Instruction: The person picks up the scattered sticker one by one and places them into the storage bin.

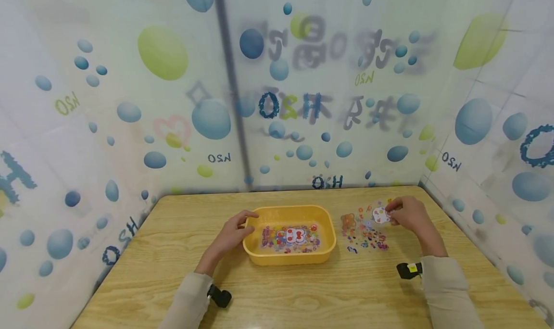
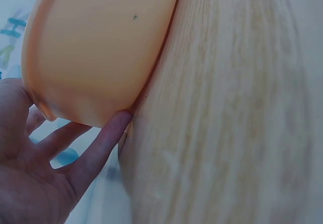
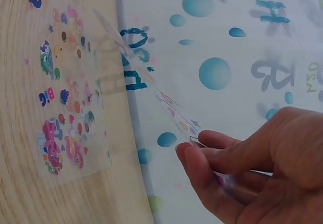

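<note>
A yellow plastic basin [image 1: 290,259] sits on the table, with colourful stickers bearing a white rabbit-like figure [image 1: 295,236] inside it. At its left end my left hand [image 1: 231,231] holds the rim; in the left wrist view, fingers touch the outer wall [image 2: 101,57]. To the right of the basin, my right hand [image 1: 409,213] pinches a thin clear sticker sheet [image 3: 174,110] by its edge. That sheet is tilted and seen nearly edge-on in the right wrist view. Another clear sheet of small cartoon stickers [image 3: 70,98] lies flat on the table beside it.
The wood-grain table [image 1: 311,295] ends at a patterned curtain [image 1: 277,151] with blue and green dots behind it. Similar curtains stand along both sides. A black wrist camera [image 1: 220,296] is strapped to the left wrist, another [image 1: 409,270] to the right.
</note>
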Available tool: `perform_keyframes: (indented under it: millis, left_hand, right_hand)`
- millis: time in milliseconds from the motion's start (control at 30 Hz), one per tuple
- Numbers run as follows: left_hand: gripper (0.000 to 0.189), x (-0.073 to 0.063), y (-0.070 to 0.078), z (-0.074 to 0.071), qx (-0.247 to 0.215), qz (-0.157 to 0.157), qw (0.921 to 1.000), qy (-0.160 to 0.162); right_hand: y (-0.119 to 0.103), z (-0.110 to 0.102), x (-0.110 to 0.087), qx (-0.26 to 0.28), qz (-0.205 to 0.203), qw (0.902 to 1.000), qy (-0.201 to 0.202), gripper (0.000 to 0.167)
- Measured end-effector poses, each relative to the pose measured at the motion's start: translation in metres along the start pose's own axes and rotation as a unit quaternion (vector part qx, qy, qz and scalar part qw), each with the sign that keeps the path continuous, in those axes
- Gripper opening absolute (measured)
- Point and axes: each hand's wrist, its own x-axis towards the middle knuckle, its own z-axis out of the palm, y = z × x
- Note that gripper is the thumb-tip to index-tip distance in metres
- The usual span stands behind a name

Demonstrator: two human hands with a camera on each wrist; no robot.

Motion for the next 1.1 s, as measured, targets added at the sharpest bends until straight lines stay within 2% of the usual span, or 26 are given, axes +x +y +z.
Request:
perform_keyframes:
  millis: [267, 500, 733, 1100]
  left_hand:
    - [0.032, -0.001, 0.0, 0.0, 0.003, 0.0, 1.0, 0.0]
    - [0.032, -0.002, 0.001, 0.0, -0.002, -0.002, 1.0, 0.002]
    - [0.032, -0.003, 0.002, 0.001, -0.009, 0.001, 1.0, 0.002]
    - [0.032, -0.002, 0.0, 0.0, -0.001, -0.002, 1.0, 0.0]
  right_hand:
    - [-0.003, -0.004, -0.002, -0.009, -0.016, 0.9996, 0.02, 0.021]
    - [-0.015, -0.011, -0.006, -0.005, -0.025, 0.9992, 0.031, 0.021]
    - [-0.025, -0.014, -0.011, 0.006, -0.049, 0.9969, 0.061, 0.02]
    - [-0.044, -0.019, -0.018, 0.003, -0.072, 0.9943, 0.079, 0.024]
